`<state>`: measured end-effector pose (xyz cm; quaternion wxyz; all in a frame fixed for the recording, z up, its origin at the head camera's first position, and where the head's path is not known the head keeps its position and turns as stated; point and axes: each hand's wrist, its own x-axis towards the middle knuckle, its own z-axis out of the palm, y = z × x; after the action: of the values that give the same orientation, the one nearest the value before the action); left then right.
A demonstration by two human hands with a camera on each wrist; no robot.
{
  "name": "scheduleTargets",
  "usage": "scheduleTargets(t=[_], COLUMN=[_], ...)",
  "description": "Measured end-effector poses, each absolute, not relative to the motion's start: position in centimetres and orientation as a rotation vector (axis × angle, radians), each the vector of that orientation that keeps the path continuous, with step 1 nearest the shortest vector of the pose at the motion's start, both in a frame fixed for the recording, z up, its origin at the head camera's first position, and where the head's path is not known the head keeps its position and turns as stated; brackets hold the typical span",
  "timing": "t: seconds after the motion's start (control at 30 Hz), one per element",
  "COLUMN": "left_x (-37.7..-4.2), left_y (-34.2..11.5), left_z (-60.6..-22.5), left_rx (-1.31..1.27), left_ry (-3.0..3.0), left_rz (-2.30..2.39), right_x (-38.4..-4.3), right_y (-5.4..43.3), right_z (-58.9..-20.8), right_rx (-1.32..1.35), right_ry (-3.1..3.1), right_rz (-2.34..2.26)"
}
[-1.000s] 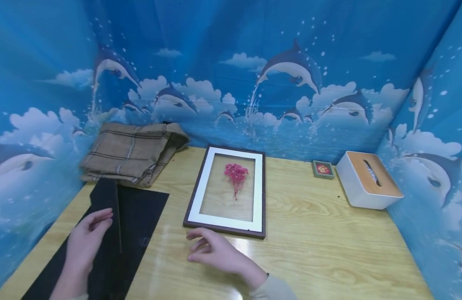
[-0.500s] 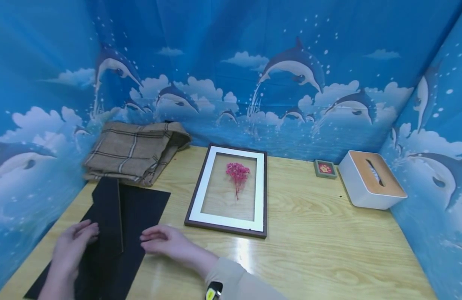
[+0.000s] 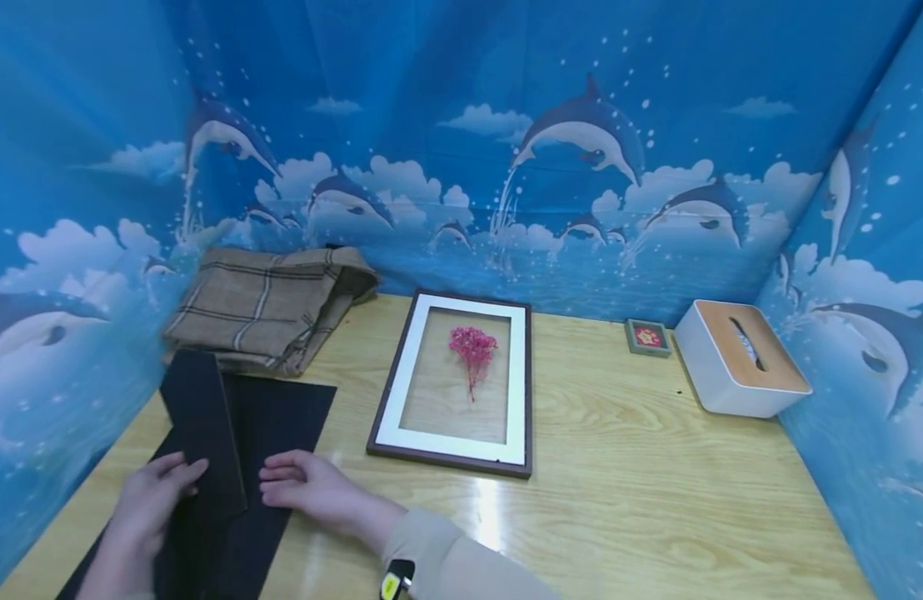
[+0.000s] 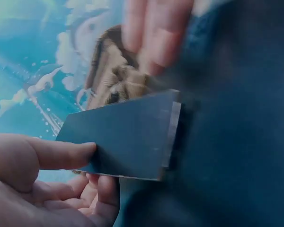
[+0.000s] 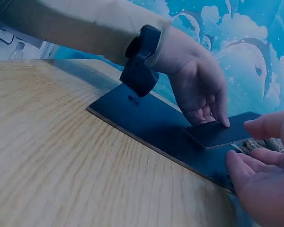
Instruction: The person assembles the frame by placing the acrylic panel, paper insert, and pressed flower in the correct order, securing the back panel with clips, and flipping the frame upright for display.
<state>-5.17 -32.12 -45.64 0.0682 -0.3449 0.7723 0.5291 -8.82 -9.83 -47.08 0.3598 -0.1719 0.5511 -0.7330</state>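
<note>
A black picture-frame backing board (image 3: 285, 417) lies on the table at the left, its easel stand flap (image 3: 207, 429) raised from it. My left hand (image 3: 150, 500) pinches the flap's left edge; in the left wrist view its thumb (image 4: 68, 153) lies on the flap's face, the other fingers beneath. On the flap's other side, my right hand (image 3: 315, 492) hovers over the board with loosely bent fingers, apart from the flap in the head view. To its right a dark-rimmed picture frame (image 3: 517, 375) with a white mat lies flat, a pink dried flower sprig (image 3: 472, 350) within.
Behind the board lies a folded plaid cloth (image 3: 259, 304). At the back right stand a small green-framed square (image 3: 648, 337) and a white tissue box (image 3: 720, 375) with a wooden lid. Dolphin-printed curtains (image 3: 446, 108) enclose the wooden table (image 3: 656, 500).
My right hand has moved left, from in front of the picture frame to beside the flap. My left hand has shifted down the flap and now pinches it; the flap's top has tilted left.
</note>
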Motion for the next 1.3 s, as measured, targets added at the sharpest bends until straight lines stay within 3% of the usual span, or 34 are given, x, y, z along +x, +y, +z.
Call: scheduleTargets(t=[0.27, 0.53, 0.8, 1.13, 1.3], left_x=[-4.5, -4.2, -3.9, -3.4, -3.1], left_y=[-31.3, -30.5, -29.6, -29.2, -29.8], left_z=[-44.2, -43.6, -42.4, -41.9, -40.1], left_rx=[-0.939, -1.021, -0.984, -0.596, -0.442], left_ry=[2.394, 2.498, 2.501, 2.258, 2.24], left_rz=[1.623, 1.602, 1.859, 2.337, 2.063], right_x=[-9.3, -10.0, -10.4, -11.4, -12.5], right_y=[-8.1, -5.7, -5.0, -5.1, -4.6], right_z=[-47.4, -47.0, -46.6, -45.4, -44.8], right_rx=[-0.723, -1.583, -2.161, -2.516, -2.643], right_ry=[1.792, 2.429, 2.671, 2.787, 2.845], right_rz=[-1.721, -0.962, -0.559, -0.202, -0.31])
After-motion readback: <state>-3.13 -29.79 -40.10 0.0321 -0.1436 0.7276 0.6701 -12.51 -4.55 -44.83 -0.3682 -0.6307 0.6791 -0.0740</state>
